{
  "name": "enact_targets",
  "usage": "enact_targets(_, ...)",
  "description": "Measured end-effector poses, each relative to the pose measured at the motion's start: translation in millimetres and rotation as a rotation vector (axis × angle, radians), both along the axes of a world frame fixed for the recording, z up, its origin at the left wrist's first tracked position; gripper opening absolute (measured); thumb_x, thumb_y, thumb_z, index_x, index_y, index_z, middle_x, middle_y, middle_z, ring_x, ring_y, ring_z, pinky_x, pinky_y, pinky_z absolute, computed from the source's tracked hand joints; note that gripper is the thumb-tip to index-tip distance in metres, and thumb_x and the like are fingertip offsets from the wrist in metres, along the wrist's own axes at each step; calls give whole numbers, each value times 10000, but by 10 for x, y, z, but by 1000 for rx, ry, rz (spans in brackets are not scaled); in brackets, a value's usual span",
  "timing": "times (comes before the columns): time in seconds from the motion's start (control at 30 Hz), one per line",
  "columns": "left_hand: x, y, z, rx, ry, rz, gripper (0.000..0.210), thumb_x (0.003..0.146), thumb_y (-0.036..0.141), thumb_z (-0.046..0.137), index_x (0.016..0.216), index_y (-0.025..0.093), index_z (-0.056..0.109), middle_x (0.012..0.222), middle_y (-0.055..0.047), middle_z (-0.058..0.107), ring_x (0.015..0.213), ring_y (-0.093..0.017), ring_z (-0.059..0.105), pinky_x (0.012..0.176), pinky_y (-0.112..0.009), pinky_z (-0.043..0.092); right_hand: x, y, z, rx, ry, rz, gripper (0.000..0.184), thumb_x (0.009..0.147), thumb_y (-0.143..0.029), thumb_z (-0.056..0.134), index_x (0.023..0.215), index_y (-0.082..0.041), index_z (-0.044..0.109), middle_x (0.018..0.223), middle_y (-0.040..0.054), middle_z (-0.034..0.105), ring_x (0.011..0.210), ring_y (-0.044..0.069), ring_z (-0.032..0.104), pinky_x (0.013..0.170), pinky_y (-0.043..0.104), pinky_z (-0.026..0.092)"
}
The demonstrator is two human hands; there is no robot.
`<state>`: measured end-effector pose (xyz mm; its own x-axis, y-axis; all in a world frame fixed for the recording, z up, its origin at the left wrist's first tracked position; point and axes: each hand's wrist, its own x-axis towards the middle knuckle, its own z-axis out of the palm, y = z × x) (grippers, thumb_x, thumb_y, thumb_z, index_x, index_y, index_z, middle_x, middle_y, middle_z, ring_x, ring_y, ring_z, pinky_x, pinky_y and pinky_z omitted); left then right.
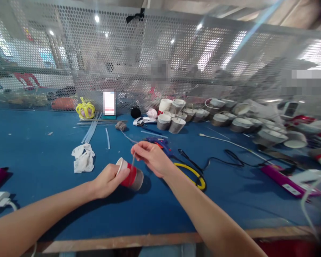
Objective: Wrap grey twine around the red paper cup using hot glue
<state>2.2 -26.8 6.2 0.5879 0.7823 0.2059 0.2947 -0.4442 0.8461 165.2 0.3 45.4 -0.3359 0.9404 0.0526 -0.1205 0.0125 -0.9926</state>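
- Cup (132,176): red paper cup, on its side just above the blue table (42,150), rim toward me, partly wrapped in twine toward its base.
- My left hand (108,180) is closed around the cup at the rim end.
- My right hand (152,157) sits just beside and above the cup, fingertips pinched on a strand of twine (133,162) that runs down to the cup.
- Twine leads back to a small spool (120,125) further up the table.
- Glue gun (160,143) lies right behind my right hand.
- Pile of wrapped cups (173,123) at the back, well apart.
- White lace scrap (82,159) left of the cup.
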Motion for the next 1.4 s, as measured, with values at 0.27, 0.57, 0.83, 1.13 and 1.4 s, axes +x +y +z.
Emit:
enact_targets(0.27, 61, 56, -2, -576, -288, 225, 453, 725, 530, 391, 577, 112, 484, 473, 37, 426, 442, -65, 345, 457, -191, 277, 94, 43, 60, 175, -26, -199, 199, 702, -332, 549, 622, -160, 489, 605, -21, 531, 495, 59, 440, 464, 201, 337)
enact_targets(0.57, 58, -21, -3, -497, -215, 156, 455, 721, 534, 389, 555, 116, 461, 485, 38, 376, 470, -69, 311, 467, -197, 266, 107, 91, 9, 265, -207, -280, 224, 723, -361, 512, 622, -162, 486, 580, -18, 528, 504, 69, 456, 476, 205, 355)
enact_targets(0.83, 42, -94, 47, -330, -202, 73, 435, 773, 470, 344, 493, 138, 376, 484, 38, 322, 471, -64, 247, 448, -198, 234, 107, 110, -41, 285, -324, -261, 218, 743, -341, 477, 619, -162, 476, 573, -17, 525, 508, 75, 468, 493, 214, 374)
enact_targets(1.13, 14, -132, 129, -184, -197, 45, 417, 813, 410, 311, 518, 133, 412, 489, 30, 362, 462, -65, 278, 450, -200, 263, 94, 103, -44, 233, -409, -241, 188, 750, -306, 461, 629, -161, 466, 577, -16, 526, 500, 74, 472, 499, 215, 375)
enact_targets(1.4, -5, -140, 86, -42, -216, 20, 405, 839, 339, 297, 500, 139, 391, 477, 33, 358, 448, -62, 286, 454, -196, 285, 65, 103, -110, 215, -469, -176, 195, 752, -292, 458, 611, -157, 460, 570, -5, 530, 487, 74, 469, 493, 211, 381)
